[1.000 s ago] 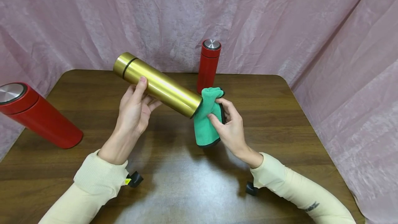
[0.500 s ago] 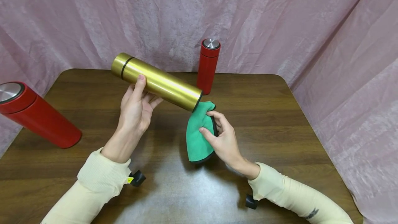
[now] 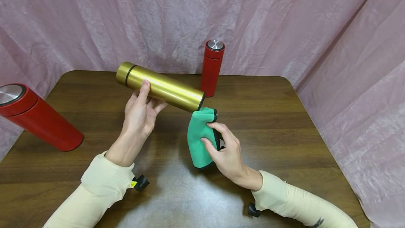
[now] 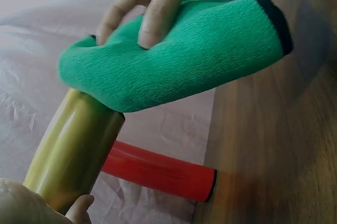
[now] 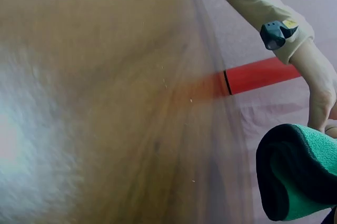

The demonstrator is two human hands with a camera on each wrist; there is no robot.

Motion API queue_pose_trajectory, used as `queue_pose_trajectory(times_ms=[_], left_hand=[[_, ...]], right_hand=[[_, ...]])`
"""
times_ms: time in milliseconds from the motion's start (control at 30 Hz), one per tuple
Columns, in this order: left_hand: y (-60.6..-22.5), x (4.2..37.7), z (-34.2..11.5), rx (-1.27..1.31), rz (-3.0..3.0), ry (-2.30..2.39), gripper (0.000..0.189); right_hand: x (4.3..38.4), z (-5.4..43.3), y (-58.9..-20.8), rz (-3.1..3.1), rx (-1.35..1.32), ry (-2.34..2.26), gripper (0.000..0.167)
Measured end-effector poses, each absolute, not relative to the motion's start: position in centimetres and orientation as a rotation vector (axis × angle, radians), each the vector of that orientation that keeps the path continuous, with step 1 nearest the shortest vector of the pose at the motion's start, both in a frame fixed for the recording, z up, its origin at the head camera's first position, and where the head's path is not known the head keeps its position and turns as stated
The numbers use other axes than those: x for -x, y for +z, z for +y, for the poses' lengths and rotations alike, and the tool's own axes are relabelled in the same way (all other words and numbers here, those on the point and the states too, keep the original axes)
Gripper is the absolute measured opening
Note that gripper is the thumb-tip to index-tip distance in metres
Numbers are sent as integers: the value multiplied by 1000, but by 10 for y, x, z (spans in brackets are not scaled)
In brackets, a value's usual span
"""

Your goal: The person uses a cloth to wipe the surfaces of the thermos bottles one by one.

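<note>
In the head view my left hand (image 3: 139,117) grips a gold thermos (image 3: 164,89) near its capped end, thumb on top. The thermos is held tilted above the table, its dark-rimmed base lower and to the right. My right hand (image 3: 226,150) pinches a folded green cloth (image 3: 200,140) with black edging between thumb and fingers. The left wrist view has the cloth (image 4: 174,56) lying against the base end of the gold thermos (image 4: 73,145). Part of that base is hidden by the cloth.
A red thermos (image 3: 212,68) with a steel lid stands upright at the back of the wooden table (image 3: 269,115). Another red thermos (image 3: 41,119) stands at the far left. Pink curtains (image 3: 152,20) hang behind and to the right.
My right hand has moved the green cloth down and slightly left at the base of the gold thermos. The capped end of the thermos has dipped, so it tilts less.
</note>
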State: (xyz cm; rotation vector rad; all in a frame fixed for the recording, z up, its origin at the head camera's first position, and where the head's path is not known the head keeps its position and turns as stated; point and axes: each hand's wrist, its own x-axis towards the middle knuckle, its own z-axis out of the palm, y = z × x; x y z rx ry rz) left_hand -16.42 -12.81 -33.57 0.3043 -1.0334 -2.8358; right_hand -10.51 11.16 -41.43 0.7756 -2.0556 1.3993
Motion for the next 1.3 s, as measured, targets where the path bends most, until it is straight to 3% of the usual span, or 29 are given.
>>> queue_pose_trajectory(times_ms=[367,867,1300], left_hand=[[-335,161,-130,-326,-1060,-2866,42],[-337,158,-131,-211,-1139,-2856,46],[-338,157,-132,-218,-1085,-2856,44]], right_hand=[[117,114,-397,-1862,-890,1261,31],[143,124,-374,-1862,-706,1254,33],[149,127,-396,-2055,-619,1276,40]])
